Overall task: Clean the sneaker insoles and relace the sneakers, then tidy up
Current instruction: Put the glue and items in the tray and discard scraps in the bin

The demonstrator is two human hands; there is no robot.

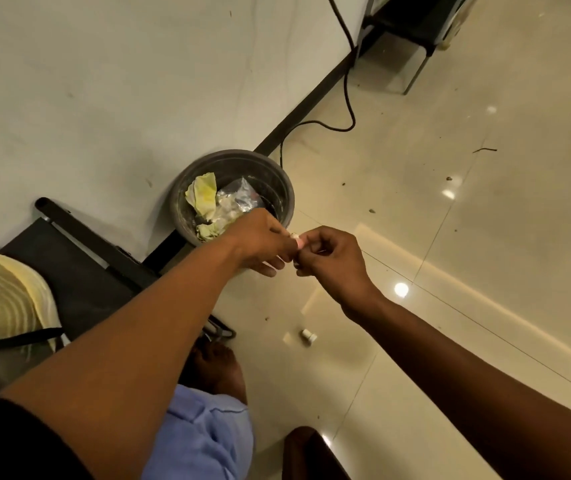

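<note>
Both my arms reach out over the floor toward a grey round waste bin (279, 181) that stands against the wall. My left hand (260, 240) and my right hand (332, 258) meet just in front of the bin's near rim, fingers pinched together on a small pale scrap (297, 237) held between them. What the scrap is I cannot tell. Inside the bin lie crumpled yellow-green paper (204, 195) and a clear plastic bag (239, 195). No sneaker, insole or lace is in view.
A small white cap-like object (308, 336) lies on the glossy tiled floor below my hands. A black folding chair (80, 258) and a cream ribbed thing (3, 292) stand at the left. A black cable (346, 98) runs down the wall. A dark stand (415, 36) is far back.
</note>
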